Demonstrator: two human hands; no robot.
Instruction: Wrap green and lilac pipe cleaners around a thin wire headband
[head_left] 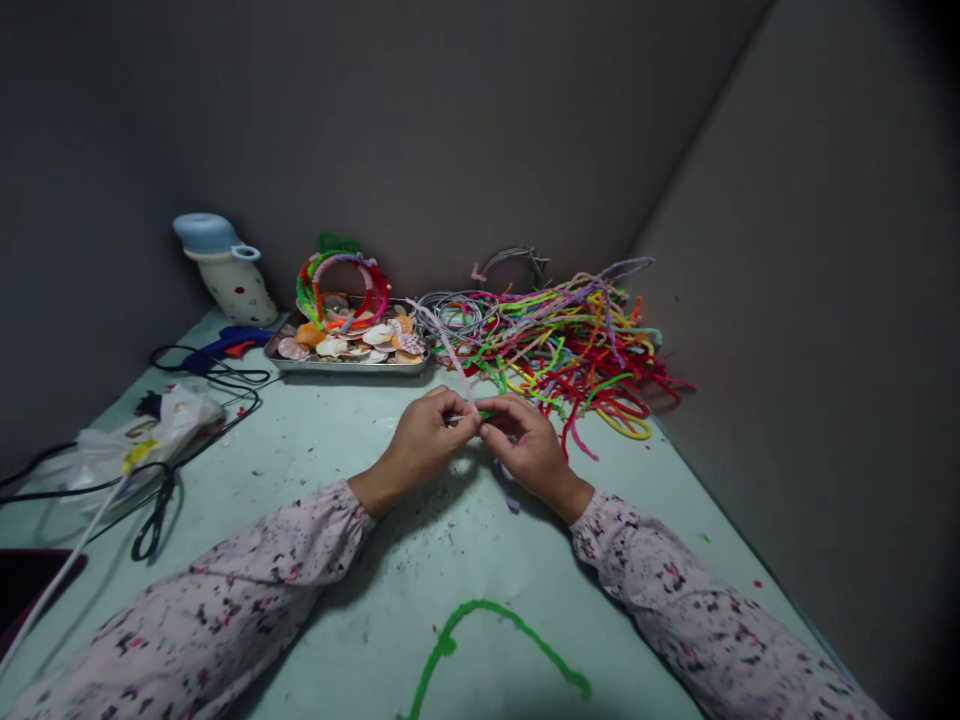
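Note:
My left hand and my right hand meet above the table, both pinching with thumb and forefinger. From the left hand's fingertips a pale pink pipe cleaner slants up and away toward the tray. A bit of green pipe cleaner shows between the two hands, close to the right fingertips. Below my right hand a lilac pipe cleaner end hangs down. How these pieces join is hidden by the fingers. Nearer to me, a bent green pipe cleaner lies on the table.
A metal tray holds seashells, with pipe-cleaner rings on top. Right of it spreads a pile of coloured pipe cleaners beside coiled grey wire. To the left are a bottle, a blue glue gun, cables and a plastic bag.

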